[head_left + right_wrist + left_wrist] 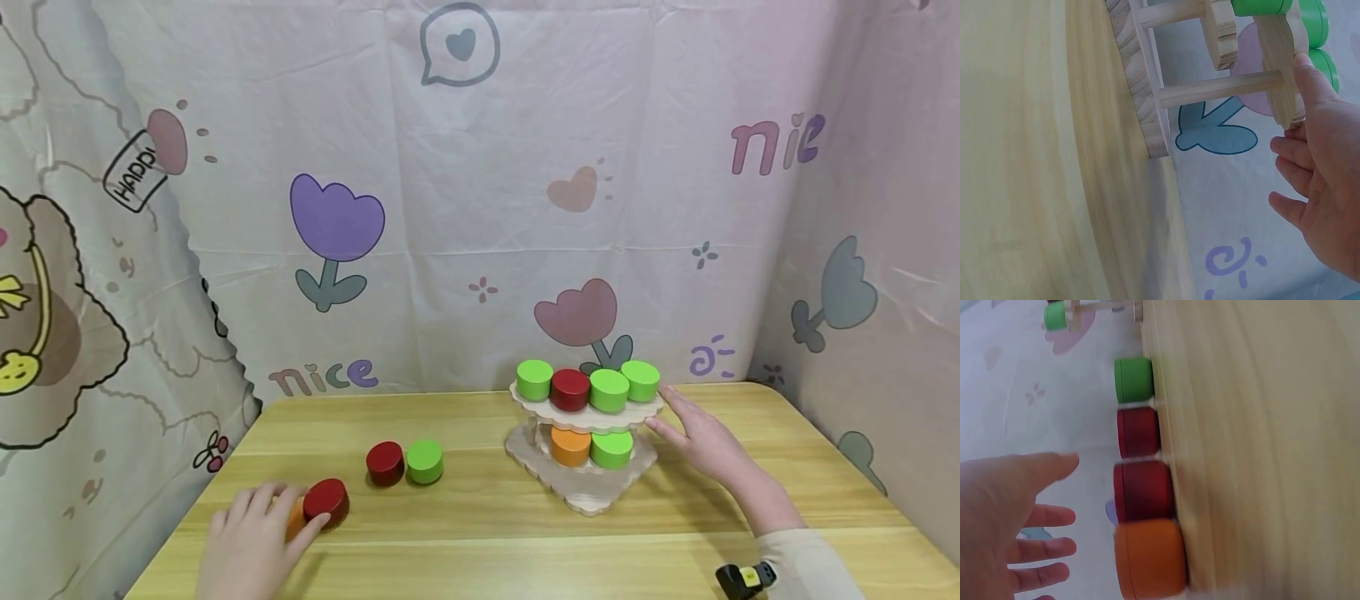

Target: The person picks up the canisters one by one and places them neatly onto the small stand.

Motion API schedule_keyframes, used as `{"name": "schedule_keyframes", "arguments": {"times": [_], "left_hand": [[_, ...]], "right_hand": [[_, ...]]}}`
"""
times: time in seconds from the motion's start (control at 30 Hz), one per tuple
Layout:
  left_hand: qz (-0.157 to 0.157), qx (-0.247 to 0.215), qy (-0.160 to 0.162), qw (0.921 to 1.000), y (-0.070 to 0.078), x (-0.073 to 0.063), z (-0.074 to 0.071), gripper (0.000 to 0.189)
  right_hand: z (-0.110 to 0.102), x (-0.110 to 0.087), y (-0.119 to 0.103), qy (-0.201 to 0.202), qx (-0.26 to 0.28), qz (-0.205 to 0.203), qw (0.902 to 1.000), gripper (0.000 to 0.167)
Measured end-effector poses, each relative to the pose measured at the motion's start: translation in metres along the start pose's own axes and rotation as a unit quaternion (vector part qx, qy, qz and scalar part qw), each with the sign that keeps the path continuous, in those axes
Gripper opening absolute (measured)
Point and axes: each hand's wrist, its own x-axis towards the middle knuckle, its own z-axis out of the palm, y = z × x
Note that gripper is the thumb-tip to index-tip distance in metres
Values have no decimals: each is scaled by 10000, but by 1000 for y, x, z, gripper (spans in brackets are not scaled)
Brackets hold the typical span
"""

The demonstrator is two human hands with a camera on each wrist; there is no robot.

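Observation:
My left hand [251,533] is over the left side of the table, fingers loosely spread. In the left wrist view its thumb and fingers stand apart from the orange cylinder [1150,559] and the dark red cylinder [1144,490] next to it. At the right stands a two-tier wooden stand [588,493]. My right hand [708,446] holds the right edge of its upper tier [1282,69], thumb on one side and index finger partly hidden behind. That tier carries a red cylinder [570,390] and three green ones; an orange cylinder [570,447] and a green one [612,450] sit below.
Between the left hand and the stand, another dark red cylinder [386,463] and a green cylinder [425,461] sit side by side on the wooden table [450,558]. A printed cloth [465,167] hangs behind the table and along both sides.

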Motion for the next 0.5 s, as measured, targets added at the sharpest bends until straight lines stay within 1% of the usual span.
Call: {"name": "schedule_keyframes", "arguments": {"times": [0.03, 0.17, 0.27, 0.37, 0.43, 0.5], "left_hand": [[-64, 30, -99, 9999, -3, 0, 1, 50], [-294, 74, -692, 9971, -12, 0, 1, 64], [-424, 121, -1205, 9917, -18, 1, 1, 72], [-513, 179, -1613, 9854, -23, 3, 2, 79], [-541, 233, -1799, 9819, -25, 4, 3, 81], [-538, 265, -1898, 9800, -27, 5, 4, 81]], "right_hand": [[0, 0, 1, -7, -2, 4, 10000, 74], [1, 0, 2, 2, 1, -14, 10000, 74], [1, -1, 2, 6, -2, -18, 10000, 74], [1, -1, 2, -17, -4, 8, 10000, 75], [1, -1, 1, -20, 4, 11, 10000, 75], [1, 0, 1, -2, 15, -6, 10000, 74]]}}
